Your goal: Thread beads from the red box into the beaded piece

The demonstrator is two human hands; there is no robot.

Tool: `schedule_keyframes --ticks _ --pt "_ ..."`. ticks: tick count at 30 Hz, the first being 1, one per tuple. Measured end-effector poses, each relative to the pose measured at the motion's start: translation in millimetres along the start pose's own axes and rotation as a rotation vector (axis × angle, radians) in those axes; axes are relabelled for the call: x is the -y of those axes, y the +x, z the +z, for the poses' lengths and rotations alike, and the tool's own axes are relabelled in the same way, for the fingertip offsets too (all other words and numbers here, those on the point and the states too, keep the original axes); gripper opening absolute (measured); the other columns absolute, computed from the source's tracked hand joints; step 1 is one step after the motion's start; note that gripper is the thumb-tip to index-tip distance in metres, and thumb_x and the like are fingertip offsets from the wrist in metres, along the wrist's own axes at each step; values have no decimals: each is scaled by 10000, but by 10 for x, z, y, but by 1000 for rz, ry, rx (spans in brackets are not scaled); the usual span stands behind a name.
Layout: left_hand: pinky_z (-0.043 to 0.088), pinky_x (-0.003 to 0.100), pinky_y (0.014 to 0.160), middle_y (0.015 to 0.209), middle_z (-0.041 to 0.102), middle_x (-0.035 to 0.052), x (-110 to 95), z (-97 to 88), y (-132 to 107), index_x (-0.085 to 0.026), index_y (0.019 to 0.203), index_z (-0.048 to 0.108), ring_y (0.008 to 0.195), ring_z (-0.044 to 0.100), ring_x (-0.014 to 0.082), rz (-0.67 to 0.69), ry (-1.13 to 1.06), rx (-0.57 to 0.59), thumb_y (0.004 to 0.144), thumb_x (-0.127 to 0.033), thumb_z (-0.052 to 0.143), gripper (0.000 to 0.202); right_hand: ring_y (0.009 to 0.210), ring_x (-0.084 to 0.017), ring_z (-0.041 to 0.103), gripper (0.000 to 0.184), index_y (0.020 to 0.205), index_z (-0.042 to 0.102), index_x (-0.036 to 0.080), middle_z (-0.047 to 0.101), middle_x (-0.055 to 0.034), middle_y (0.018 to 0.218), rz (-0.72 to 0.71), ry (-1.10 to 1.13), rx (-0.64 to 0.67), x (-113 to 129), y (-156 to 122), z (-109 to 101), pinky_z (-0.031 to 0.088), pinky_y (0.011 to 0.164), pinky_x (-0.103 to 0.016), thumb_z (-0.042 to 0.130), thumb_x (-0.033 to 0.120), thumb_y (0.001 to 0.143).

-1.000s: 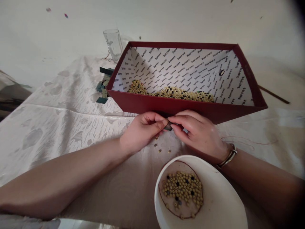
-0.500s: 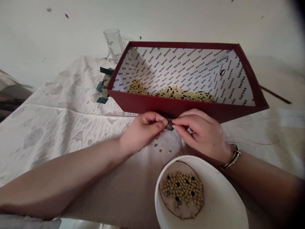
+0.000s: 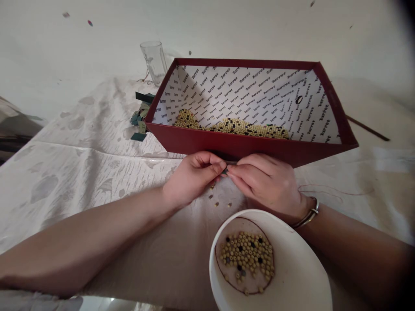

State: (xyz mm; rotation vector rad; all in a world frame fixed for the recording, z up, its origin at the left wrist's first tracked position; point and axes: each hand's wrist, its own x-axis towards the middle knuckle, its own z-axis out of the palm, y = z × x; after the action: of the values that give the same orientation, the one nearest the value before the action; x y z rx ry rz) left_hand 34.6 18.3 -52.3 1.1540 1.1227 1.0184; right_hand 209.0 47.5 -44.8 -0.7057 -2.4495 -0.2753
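Note:
My left hand (image 3: 194, 175) pinches a small dark green strip (image 3: 224, 171) between thumb and forefinger, in front of the red box. My right hand (image 3: 266, 183) meets it there, its fingertips closed on the strip's other side and covering most of it. A few loose beads (image 3: 216, 204) lie on the cloth just below the fingers. Nearer to me, a white bowl (image 3: 301, 272) is tilted toward view, with many pale beads and several black ones at its bottom. A thin reddish thread (image 3: 337, 190) trails over the cloth beside my right wrist.
A dark red box (image 3: 201, 140) with a printed white lining spans the far side, holding heaps of pale and black beads (image 3: 233, 126). Left of it are more green strips (image 3: 140, 116) and a clear glass (image 3: 154, 62). A thin brown stick (image 3: 369, 128) lies at its right.
My right hand has shifted left until its fingertips nearly touch those of my left hand, so less of the green strip shows. The left hand has hardly moved.

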Motion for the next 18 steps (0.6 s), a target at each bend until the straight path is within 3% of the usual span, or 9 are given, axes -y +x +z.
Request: schedule_keyframes --ticks 8,13,15,18 --pt "359 198 529 643 541 -8 -3 5 -15 -154 766 567 541 449 60 -1 -57 -12 742 -370 581 218 733 -148 566 131 785 615 176 618 -40 816 149 50 15 -69 -29 -11 434 632 -264 496 228 805" --pt "360 199 529 660 544 4 21 -2 -2 -149 765 547 553 446 62 15 -59 -26 755 -373 567 225 783 -138 566 86 835 578 175 606 -34 814 198 196 -83 -65 19 -202 461 709 -263 512 157 783" --pt "354 197 514 651 543 2 39 -6 10 -154 769 541 541 441 62 33 -61 -58 761 -373 558 219 750 -126 560 83 826 573 168 599 -29 778 92 281 -103 -16 44 -351 464 690 -249 545 142 752" --pt "351 195 501 637 529 -5 59 -9 24 -164 769 545 536 441 65 70 -68 -129 764 -364 554 201 744 -114 572 71 772 584 184 612 -14 769 -84 424 9 110 47 -573 473 692 -219 552 131 738"
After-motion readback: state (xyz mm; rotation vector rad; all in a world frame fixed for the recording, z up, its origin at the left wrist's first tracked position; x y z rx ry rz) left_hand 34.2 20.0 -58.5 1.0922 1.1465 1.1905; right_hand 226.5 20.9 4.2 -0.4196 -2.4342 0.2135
